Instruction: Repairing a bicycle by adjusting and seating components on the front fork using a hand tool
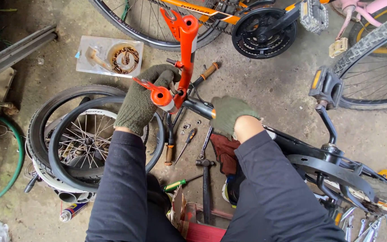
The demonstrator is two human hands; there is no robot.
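Note:
An orange bicycle fork (185, 49) stands upright in the head tube of a black bicycle frame (292, 143) lying on the concrete floor. My left hand (144, 96), in a green knit glove, grips one orange fork leg near its lower end. My right hand (229, 114), also gloved, holds the black frame tube just behind the head tube. Below the fork lie small nuts (188, 127), screwdrivers (185, 141) and a hammer (206, 179).
A loose wheel with tyres (75, 139) lies at the left. An orange bicycle (229, 18) stands at the top, another wheel (372, 67) at the right. A clear tray with a chain (110, 56), a spray can (70, 211), a green hose (10, 175) and wrenches (363, 226) lie about.

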